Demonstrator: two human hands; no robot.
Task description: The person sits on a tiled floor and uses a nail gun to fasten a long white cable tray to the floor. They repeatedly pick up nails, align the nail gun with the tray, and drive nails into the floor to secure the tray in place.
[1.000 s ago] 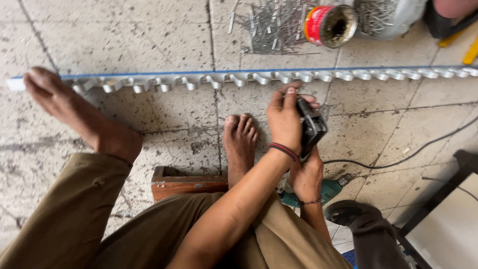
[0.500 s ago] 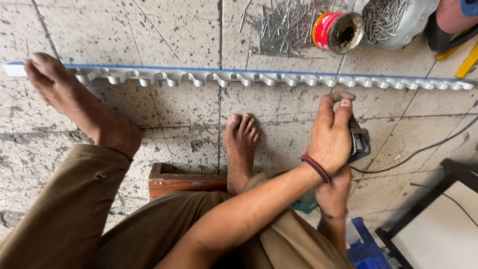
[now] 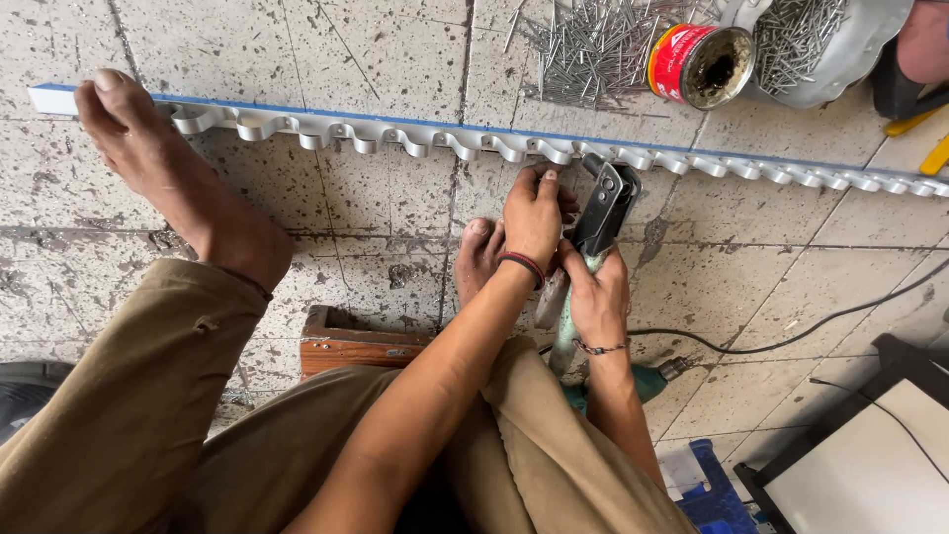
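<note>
We sit on the tiled floor (image 3: 376, 198) and work on the long metal strip (image 3: 415, 133) that lies across it near the far edge. Our left foot (image 3: 168, 178) rests on the strip's left end. Our left hand (image 3: 534, 213) touches the strip near its middle, fingers curled down on it. Our right hand (image 3: 598, 297) is closed tight around the handles of the rivet tool (image 3: 603, 213), whose black head sits right at the strip, just beside the left hand. We think we are fixing one of the curved clips to the strip here. The next move calls for a hard squeeze while the strip is kept flat. A pile of nails (image 3: 593, 44) and a red tin (image 3: 697, 64) lie beyond the strip.
</note>
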